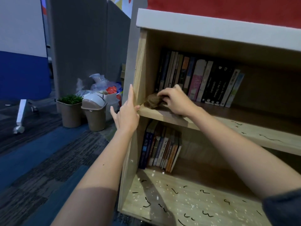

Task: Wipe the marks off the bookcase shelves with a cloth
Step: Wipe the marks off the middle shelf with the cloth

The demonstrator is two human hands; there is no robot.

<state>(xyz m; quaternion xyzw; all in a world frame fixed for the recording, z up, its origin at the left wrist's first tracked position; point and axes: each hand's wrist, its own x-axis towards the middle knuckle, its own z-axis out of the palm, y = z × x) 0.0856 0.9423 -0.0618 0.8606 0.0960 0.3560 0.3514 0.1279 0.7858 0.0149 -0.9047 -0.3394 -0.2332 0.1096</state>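
A light wood bookcase [141, 62] fills the right side. My right hand [176, 101] grips a crumpled brown cloth [154, 101] at the far left end of the upper shelf [267, 136], against the side panel. My left hand [127, 114] lies flat with straight fingers on the outer front edge of that left side panel. Black squiggly marks [267, 137] show on the upper shelf to the right. Several more black marks [203, 192] and white specks cover the lower shelf [195, 204].
A row of books [200, 82] stands at the back of the upper shelf, another row of books [161, 149] on the lower shelf. Left of the bookcase on the carpet stand a small bin [95, 111], a potted plant [70, 110] and plastic bags [104, 86]. A chair leg with caster [20, 117] is far left.
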